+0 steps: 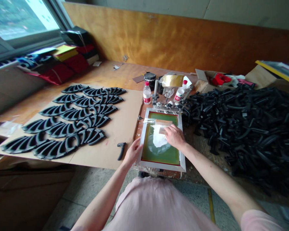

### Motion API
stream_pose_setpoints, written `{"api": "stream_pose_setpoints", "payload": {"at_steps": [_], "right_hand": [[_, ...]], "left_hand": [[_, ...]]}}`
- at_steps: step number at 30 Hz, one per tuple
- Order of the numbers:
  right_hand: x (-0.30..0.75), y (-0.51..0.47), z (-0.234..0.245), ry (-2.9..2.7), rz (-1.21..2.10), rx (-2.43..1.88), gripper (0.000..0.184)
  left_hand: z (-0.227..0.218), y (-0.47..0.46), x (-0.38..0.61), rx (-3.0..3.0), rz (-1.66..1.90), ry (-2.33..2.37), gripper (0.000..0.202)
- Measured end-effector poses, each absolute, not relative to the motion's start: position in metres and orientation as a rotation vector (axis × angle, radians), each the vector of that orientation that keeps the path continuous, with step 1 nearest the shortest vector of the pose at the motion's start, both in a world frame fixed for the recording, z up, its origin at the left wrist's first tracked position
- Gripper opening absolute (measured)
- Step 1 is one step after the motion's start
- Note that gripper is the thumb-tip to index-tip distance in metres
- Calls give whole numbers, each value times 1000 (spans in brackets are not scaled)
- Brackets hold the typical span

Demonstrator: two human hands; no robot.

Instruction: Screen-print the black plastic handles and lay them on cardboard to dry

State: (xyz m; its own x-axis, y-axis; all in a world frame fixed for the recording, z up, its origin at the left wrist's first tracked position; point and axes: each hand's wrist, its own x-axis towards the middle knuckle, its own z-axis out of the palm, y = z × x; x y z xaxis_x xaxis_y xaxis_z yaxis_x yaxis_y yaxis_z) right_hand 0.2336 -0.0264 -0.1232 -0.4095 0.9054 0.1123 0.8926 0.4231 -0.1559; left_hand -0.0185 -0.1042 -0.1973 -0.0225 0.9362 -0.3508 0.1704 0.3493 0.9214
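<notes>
Silver-framed rectangular green screen (161,156), white paste (159,139) on it.
Right grip (175,135) clenched on flat tan wooden squeegee (162,123); left grip (134,150) at screen's left edge, can't tell if grasping.

a workshop, by the look of it: a framed printing screen (159,154) stands at a long wooden worktop (110,75), matching black parts (75,114) lie in rows on cardboard (125,122), and a big heap of black pieces (250,118) sits opposite.
</notes>
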Motion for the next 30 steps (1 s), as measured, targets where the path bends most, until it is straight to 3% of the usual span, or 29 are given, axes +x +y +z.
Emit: {"api": "stream_pose_setpoints", "payload": {"at_steps": [5, 14, 18, 25, 28, 30], "right_hand": [[235, -35, -138, -2506, 87, -1567, 24], [253, -66, -118, -2810, 378, -1034, 31], [247, -48, -113, -2684, 362, -1179, 25], [252, -65, -137, -2605, 328, -1117, 42], [253, -54, -124, -2612, 392, -1158, 32], [245, -36, -107, -2517, 389, -1264, 38]], "left_hand": [[-198, -105, -18, 1016, 855, 1461, 70], [-194, -104, -15, 995, 891, 1496, 65], [-192, -104, -15, 992, 900, 1487, 67], [-189, -104, -15, 985, 912, 1470, 71], [-178, -105, -15, 968, 900, 1461, 72], [-166, -106, -15, 957, 894, 1438, 76]]}}
